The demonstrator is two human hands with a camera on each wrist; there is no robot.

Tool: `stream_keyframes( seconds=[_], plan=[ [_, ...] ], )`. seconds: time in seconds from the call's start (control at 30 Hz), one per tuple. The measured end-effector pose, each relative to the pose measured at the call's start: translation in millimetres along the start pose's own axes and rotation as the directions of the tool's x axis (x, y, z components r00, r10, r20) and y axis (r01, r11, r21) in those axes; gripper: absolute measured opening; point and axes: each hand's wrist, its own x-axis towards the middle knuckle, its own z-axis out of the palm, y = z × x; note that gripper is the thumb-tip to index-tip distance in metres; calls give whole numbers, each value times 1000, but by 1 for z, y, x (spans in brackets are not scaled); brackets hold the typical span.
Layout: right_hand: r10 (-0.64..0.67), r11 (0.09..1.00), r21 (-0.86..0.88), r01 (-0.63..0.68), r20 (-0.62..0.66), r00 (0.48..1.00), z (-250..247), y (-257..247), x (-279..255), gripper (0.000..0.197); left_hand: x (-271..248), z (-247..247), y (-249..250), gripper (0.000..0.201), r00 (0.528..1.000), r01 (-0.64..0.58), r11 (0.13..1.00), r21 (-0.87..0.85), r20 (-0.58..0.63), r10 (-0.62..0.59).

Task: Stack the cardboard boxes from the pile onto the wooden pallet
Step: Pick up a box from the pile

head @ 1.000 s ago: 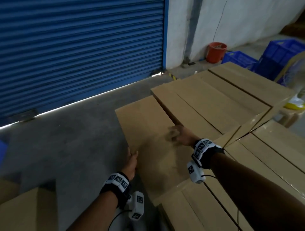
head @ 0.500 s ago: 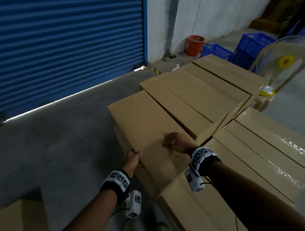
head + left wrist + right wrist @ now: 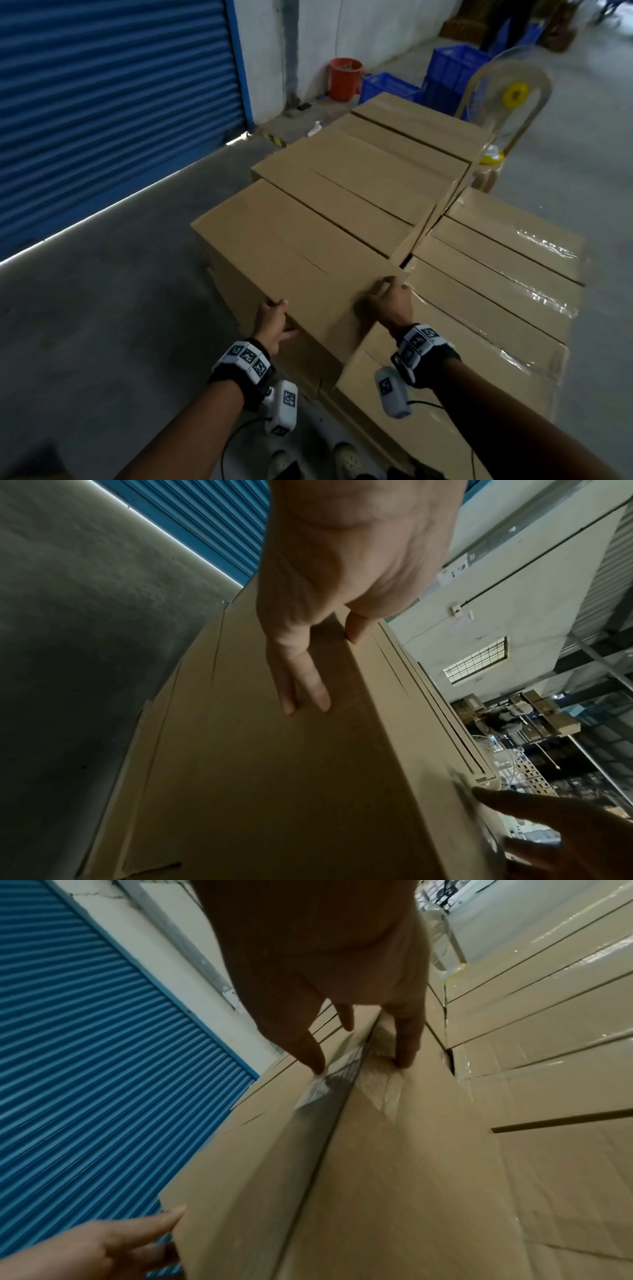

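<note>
A long cardboard box (image 3: 291, 246) lies on top of the stack, its near end toward me. My left hand (image 3: 277, 318) grips its near left corner; in the left wrist view the thumb sits over the edge and the fingers (image 3: 304, 693) lie flat on the side face. My right hand (image 3: 387, 298) holds the near right corner, straddling the edge in the right wrist view (image 3: 361, 1066). More stacked boxes (image 3: 370, 171) lie flush behind it. Film-wrapped boxes (image 3: 496, 274) sit lower on the right. No pallet shows.
A blue roller shutter (image 3: 113, 102) closes the left side, with bare concrete floor (image 3: 102, 325) in front. An orange bucket (image 3: 344, 78), blue crates (image 3: 387, 87) and a fan (image 3: 512, 96) stand behind the stack. My feet (image 3: 342, 460) are close to the boxes.
My right hand has moved from the middle of the box top to its near right corner. The left hand stays at the near left edge. The view has swung right.
</note>
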Motion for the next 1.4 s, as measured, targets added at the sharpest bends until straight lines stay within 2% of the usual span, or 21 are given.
stream_keyframes(
  seconds=[0.1, 0.27, 0.37, 0.57, 0.93, 1.23, 1.4],
  plan=[
    [-43, 998, 40, 44, -11, 999, 5, -8, 9, 58, 4, 1, 9, 55, 1000, -16, 1000, -21, -15, 16],
    [-69, 998, -1, 69, -6, 998, 12, -4, 22, 41, 13, -5, 13, 55, 999, -33, 999, -7, -24, 33],
    [-83, 997, 10, 83, 9, 996, 11, -9, 19, 42, 16, -6, 16, 49, 997, -52, 999, 12, -53, 52],
    [-112, 994, -8, 112, 11, 994, 9, -14, 17, 46, 20, -7, 19, 53, 994, -69, 997, 33, -83, 72],
    [-178, 984, 20, 178, 5, 984, 10, -23, 12, 47, 26, -10, 22, 45, 983, -124, 988, 88, -124, 135],
    [-168, 986, -16, 168, -8, 986, 17, -23, 19, 46, 31, -11, 21, 47, 973, -151, 975, 164, -147, 176],
    [-150, 988, -29, 149, -10, 989, 19, -24, 21, 49, 32, -11, 21, 48, 976, -151, 977, 147, -134, 171]
  ],
)
